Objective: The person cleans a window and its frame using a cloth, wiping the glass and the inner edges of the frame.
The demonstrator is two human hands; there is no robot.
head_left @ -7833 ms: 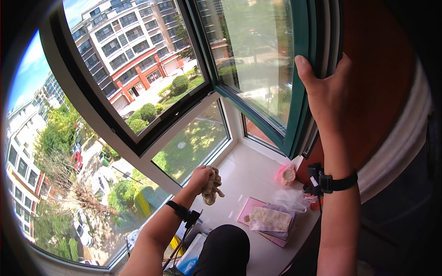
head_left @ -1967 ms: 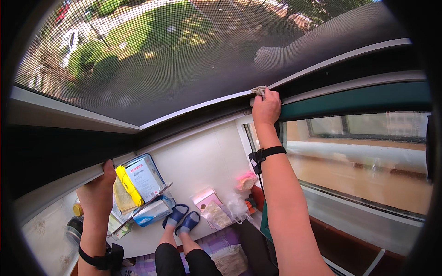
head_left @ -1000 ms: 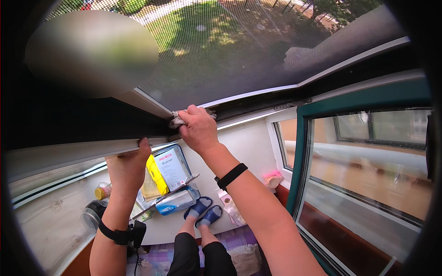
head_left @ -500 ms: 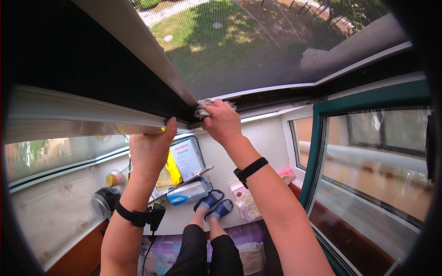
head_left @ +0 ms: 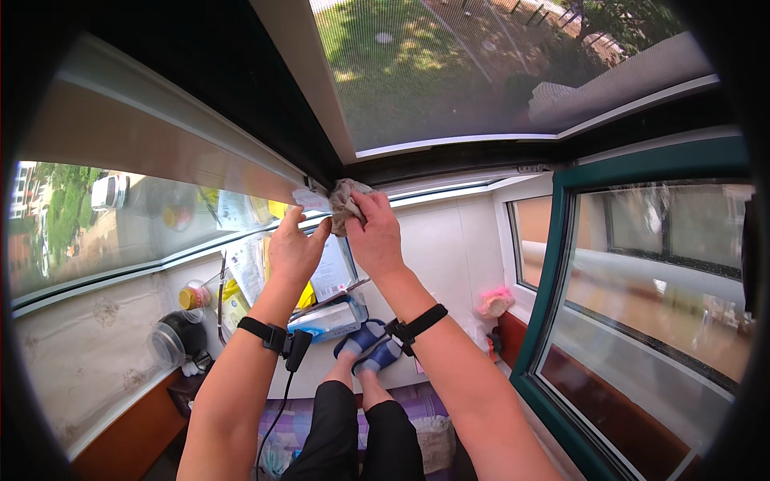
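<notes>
A crumpled grey-beige cloth (head_left: pixel 345 210) is gripped in my right hand (head_left: pixel 377 240). It lies against the lower corner of the window frame (head_left: pixel 433 162), where the dark track meets the side post. Just left of the cloth is my left hand (head_left: pixel 295 250), its thumb and forefinger apart and nothing seen between them. Its fingertips are near the edge of the pale window sash (head_left: pixel 184 140); whether they touch the sash or the cloth I cannot tell. Each wrist wears a black strap with a small device.
Beyond the corner stretches an insect screen (head_left: pixel 449 88). A green-framed window (head_left: pixel 553 280) stands swung open at right. Below, my slippered feet (head_left: pixel 373 353) stand on a white ledge beside a blue-white box (head_left: pixel 329 318), papers, a lidded jar (head_left: pixel 192 297) and a pink bundle (head_left: pixel 495 301).
My right hand has brought the cloth slightly down and left, off the track. My left hand has let go of the sash edge and moved right, closer to the cloth. The view has shifted.
</notes>
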